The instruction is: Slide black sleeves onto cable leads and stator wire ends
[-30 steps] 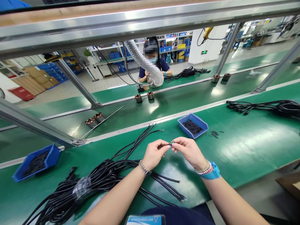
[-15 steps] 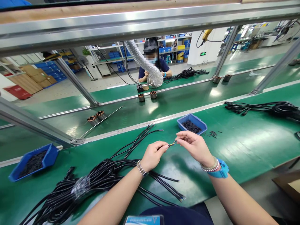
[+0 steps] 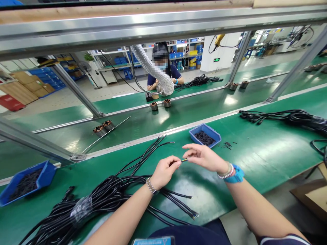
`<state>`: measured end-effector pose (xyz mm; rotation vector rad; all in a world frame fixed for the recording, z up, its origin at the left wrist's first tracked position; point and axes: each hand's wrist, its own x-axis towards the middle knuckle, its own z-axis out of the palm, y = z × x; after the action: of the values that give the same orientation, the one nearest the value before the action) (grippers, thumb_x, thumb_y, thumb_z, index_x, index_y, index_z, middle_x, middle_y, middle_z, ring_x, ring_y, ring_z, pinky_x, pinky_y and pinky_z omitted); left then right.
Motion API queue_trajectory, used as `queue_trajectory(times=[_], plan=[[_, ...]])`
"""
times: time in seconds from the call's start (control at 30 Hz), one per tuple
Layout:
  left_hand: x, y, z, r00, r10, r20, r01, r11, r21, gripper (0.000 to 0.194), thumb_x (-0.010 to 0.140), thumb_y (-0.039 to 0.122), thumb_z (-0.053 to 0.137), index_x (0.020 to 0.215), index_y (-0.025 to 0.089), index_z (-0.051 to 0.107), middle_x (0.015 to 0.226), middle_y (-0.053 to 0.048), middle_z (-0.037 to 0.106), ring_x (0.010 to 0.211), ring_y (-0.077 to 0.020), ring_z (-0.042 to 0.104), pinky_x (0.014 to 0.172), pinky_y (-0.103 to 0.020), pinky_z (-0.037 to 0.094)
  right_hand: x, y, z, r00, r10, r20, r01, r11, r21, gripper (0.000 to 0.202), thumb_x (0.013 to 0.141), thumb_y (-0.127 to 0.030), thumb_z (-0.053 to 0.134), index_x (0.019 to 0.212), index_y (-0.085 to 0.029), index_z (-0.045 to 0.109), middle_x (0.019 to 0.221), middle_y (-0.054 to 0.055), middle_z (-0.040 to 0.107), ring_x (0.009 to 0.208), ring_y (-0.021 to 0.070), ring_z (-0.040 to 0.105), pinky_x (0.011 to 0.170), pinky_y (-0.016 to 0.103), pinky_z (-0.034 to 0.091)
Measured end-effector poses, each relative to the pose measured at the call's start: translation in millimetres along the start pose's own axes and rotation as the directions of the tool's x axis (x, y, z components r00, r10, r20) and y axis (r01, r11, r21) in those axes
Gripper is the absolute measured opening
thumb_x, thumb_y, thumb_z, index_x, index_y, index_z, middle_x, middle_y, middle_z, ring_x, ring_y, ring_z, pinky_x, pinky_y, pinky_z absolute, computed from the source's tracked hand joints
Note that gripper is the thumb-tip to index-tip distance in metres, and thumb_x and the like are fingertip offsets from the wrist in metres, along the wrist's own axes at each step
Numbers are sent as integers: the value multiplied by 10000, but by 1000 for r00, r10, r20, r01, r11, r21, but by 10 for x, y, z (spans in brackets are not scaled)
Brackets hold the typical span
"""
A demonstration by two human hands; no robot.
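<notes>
My left hand (image 3: 166, 171) pinches the end of a black cable between thumb and fingers. Thin coloured wires (image 3: 184, 160), yellow among them, stick out of that end towards the right. My right hand (image 3: 205, 159) is held just beside the wire tips, its index finger raised and a gap between it and the thumb. I see nothing in its fingers. Beneath my left forearm lies a thick bundle of black cables (image 3: 106, 195), wrapped with clear plastic film (image 3: 81, 208). Several stripped cable ends (image 3: 191, 211) point right, below my hands.
A blue bin (image 3: 216, 140) of short black pieces stands behind my right hand, with loose pieces (image 3: 228, 145) beside it. Another blue bin (image 3: 48, 175) is at left. More black cables (image 3: 288, 117) lie at right. Across the line sits a person (image 3: 167, 73) behind a silver duct (image 3: 153, 68).
My right hand's fingers have come apart from the wire tips, the index finger lifting. My left hand keeps its pinch on the cable. The whole view has shifted slightly.
</notes>
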<state>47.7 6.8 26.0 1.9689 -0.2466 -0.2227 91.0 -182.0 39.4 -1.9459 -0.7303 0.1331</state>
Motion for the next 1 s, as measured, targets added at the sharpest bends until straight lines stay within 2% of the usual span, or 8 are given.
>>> queue_trajectory(times=[0.07,0.13,0.23,0.43,0.67,0.77,0.83,1.0], plan=[[6,-7,-5,1000,-12,1,12,1000,0,249,786,327,440,864,150,599,640,10,510,544,-99,440,527,-210,358,122,176,-231,994,74,-75,-93,950,-298,302,787,-262,459,1047,-150,565,957,64,643,838,146,600,758,263,468],[15,-13,-14,1000,6,-4,-6,1000,9,269,797,326,421,859,144,609,675,-2,508,562,-101,457,554,-218,375,258,396,-449,962,205,-182,-275,700,-659,267,812,-210,403,943,-160,630,996,61,636,921,149,574,841,245,417],[32,-15,-23,999,33,-10,-33,999,20,269,796,317,420,798,139,621,708,-11,495,565,-98,472,569,-225,385,415,716,-599,929,328,-174,-336,544,-769,225,739,-103,458,773,-132,679,861,109,665,858,190,596,807,265,422],[71,37,-18,995,-48,-83,43,997,-66,199,738,306,505,716,134,603,658,0,501,529,-92,481,538,-220,388,478,1002,-503,921,354,-160,-331,501,-799,261,745,-48,412,740,-76,672,868,178,636,862,216,587,773,289,422],[119,23,-12,985,-72,-154,45,984,-172,162,680,284,573,693,125,601,629,-2,520,536,-102,496,540,-230,409,403,823,-551,925,283,-253,-377,602,-704,200,751,-120,436,799,-105,630,850,126,636,814,185,582,737,272,434],[129,-1,-2,984,-61,-168,30,983,-181,164,678,287,581,700,125,599,626,-2,525,535,-103,500,541,-232,417,284,550,-382,924,245,-294,-365,795,-485,193,791,-224,435,881,-121,571,772,64,637,665,123,582,633,224,454],[130,-7,4,983,-53,-177,22,985,-171,159,679,283,584,708,128,602,629,-3,530,534,-103,502,539,-231,421,178,350,-186,925,228,-303,-258,964,-61,175,761,-282,500,813,-127,561,696,36,621,565,104,555,559,219,448],[111,3,3,982,-14,-190,-10,992,-122,143,686,276,580,708,139,614,681,-13,546,548,-103,513,538,-227,435,0,42,245,916,294,-271,-80,800,595,126,654,-253,631,643,-135,586,604,6,578,521,82,506,520,217,412]])
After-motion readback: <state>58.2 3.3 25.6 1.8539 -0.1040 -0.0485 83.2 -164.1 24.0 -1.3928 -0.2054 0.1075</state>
